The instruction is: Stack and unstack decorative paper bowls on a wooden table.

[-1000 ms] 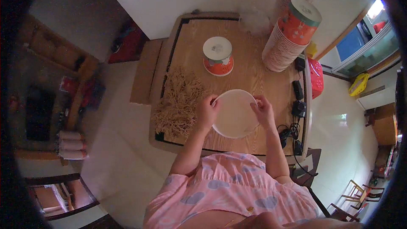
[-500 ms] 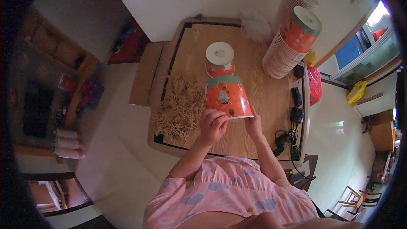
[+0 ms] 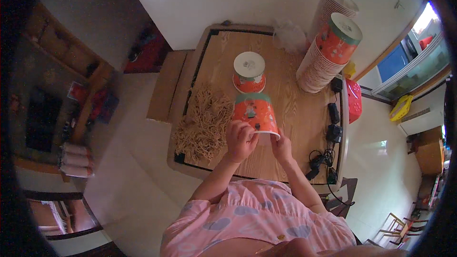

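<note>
I hold a red paper cup [image 3: 254,113] upside down over the near middle of the tabletop [image 3: 295,128], my left hand [image 3: 239,139] closed on its rim and my right hand [image 3: 282,146] pinching the rim's near right edge. I judge I am turning it over; next comes a steady setting-down beside the other upturned cup [image 3: 249,72] farther off. The noodle-like heap [image 3: 202,123] lies to the left. My fingers hide the cup's mouth, so I cannot see inside.

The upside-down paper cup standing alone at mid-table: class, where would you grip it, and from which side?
Probably around the side wall of the upside-down cup, coming from above. It stands mouth-down, so its narrower flat base faces up, with bare table around it. The held cup lies just nearer.
</note>
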Demonstrator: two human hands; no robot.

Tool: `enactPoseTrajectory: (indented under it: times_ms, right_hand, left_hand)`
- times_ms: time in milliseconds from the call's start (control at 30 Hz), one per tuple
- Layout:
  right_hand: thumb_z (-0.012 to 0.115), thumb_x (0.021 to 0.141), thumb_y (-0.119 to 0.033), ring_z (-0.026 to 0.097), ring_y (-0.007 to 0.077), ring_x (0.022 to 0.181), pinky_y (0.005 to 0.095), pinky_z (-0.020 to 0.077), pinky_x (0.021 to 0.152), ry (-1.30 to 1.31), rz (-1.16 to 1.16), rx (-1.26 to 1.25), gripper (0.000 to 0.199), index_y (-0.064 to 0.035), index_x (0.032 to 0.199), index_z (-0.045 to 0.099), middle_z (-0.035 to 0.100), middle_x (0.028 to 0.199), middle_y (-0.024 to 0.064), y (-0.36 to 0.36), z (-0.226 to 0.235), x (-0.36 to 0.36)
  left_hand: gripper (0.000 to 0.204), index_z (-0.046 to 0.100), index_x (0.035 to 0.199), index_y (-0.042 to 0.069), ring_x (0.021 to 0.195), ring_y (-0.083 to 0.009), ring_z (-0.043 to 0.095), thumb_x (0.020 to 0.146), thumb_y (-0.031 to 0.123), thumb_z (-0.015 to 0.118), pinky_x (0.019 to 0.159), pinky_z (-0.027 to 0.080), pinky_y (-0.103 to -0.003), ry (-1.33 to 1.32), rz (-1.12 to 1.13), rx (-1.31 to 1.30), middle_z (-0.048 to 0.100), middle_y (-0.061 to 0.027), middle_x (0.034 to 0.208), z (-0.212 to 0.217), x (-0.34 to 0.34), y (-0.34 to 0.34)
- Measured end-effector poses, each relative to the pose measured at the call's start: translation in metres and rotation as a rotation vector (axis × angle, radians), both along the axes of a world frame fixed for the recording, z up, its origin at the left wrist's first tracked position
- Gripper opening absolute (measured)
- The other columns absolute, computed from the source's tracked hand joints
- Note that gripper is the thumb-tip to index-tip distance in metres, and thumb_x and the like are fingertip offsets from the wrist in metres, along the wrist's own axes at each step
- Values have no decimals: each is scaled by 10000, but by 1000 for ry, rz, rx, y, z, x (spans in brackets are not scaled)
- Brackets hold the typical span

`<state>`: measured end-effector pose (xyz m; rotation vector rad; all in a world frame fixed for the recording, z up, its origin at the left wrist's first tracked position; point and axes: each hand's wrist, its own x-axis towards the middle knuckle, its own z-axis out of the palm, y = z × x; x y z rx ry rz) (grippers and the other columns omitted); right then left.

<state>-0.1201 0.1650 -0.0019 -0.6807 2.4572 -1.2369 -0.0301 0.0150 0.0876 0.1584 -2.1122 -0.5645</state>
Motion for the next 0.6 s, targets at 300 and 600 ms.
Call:
enactPoseTrajectory:
  times_ms: [300, 600]
  right_hand:
    - [468, 836, -244, 570, 379, 726, 445, 448, 607, 27, 88, 152, 275, -106, 1070, 509, 586, 761, 207, 5, 18, -2]
    - [465, 821, -245, 579, 359, 759, 444, 462, 646, 55, 192, 354, 283, -135, 1078, 512, 602, 811, 187, 29, 15, -31]
  left_hand:
    - [293, 534, 821, 107, 795, -265, 488, 569, 58, 676, 692, 407, -395, -160, 85, -8, 495, -57, 823, -4, -4, 0]
    - [305, 577, 875, 114, 769, -259, 507, 596, 18, 654, 668, 431, -373, -239, -4, 146, 500, -66, 800, -44, -11, 9]
